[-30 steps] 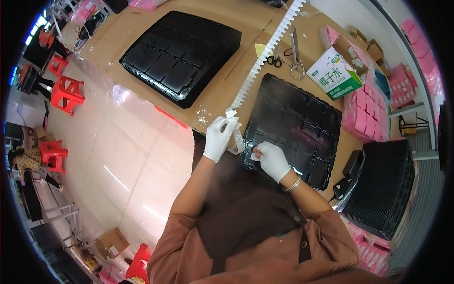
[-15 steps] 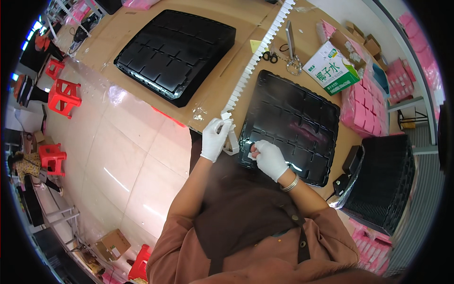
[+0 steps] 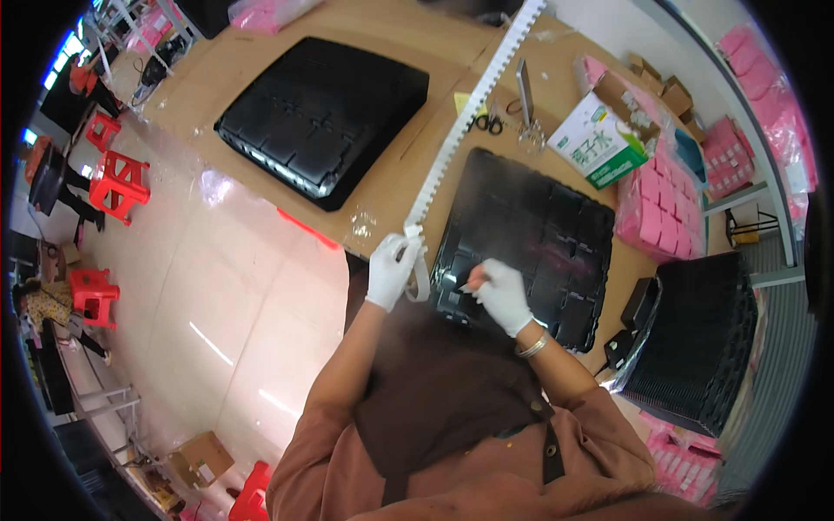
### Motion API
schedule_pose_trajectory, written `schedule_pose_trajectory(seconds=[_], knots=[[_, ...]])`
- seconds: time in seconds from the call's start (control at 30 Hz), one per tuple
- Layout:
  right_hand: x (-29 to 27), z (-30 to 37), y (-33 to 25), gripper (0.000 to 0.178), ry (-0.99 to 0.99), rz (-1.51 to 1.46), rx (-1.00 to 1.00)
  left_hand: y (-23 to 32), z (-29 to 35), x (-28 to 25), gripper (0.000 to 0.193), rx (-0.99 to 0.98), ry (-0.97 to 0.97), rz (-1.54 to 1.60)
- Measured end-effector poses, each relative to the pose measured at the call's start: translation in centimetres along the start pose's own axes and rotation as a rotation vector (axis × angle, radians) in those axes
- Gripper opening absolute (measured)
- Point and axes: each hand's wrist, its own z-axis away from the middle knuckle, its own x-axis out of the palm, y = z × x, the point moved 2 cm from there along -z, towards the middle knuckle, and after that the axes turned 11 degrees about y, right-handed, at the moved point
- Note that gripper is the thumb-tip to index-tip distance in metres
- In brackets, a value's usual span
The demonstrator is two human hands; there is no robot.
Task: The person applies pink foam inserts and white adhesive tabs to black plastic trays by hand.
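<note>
Gloved hands hold white strip and small pale piece beside near black tray

Head view: the near black tray (image 3: 530, 234) lies on the cardboard-covered table (image 3: 408, 187), directly in front of the person, and is the landmark here.

The left hand (image 3: 389, 269), white-gloved, stands just left of the tray, forearm rising steeply, wrist almost straight. Its thumb and fingers are curled and clamped on the near end of a white toothed strip (image 3: 445, 161), which runs away past the tray's far left corner. A white loop (image 3: 421, 282) hangs between this hand and the tray.

The right hand (image 3: 506, 295), also gloved, is over the tray's near left part, its forearm slanting in from the lower right. Its bare fingertips are bunched together on a small pale piece (image 3: 466, 290), blurred.

Beyond the tray's far right corner, a carton (image 3: 599, 143) shows large green characters on white above a green band; its smaller print is unreadable. Well left of the tray, towards the person, a brown box (image 3: 200, 456) on the floor bears a white label (image 3: 205, 471), too small to read.
</note>
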Motion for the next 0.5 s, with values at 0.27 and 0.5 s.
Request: schedule_pose_trajectory(seconds=[0.27,0.5], knots=[[-24.1,-16.8,-5.5,0.008,1.022,0.244,-0.652,-1.5,1.2,-0.7,0.023,-0.044,-0.186,-0.019],[-34.9,-28.9,2.0,0.018,0.56,0.711,-0.456,-1.6,0.2,0.6,0.023,-0.175,-0.197,0.154]])
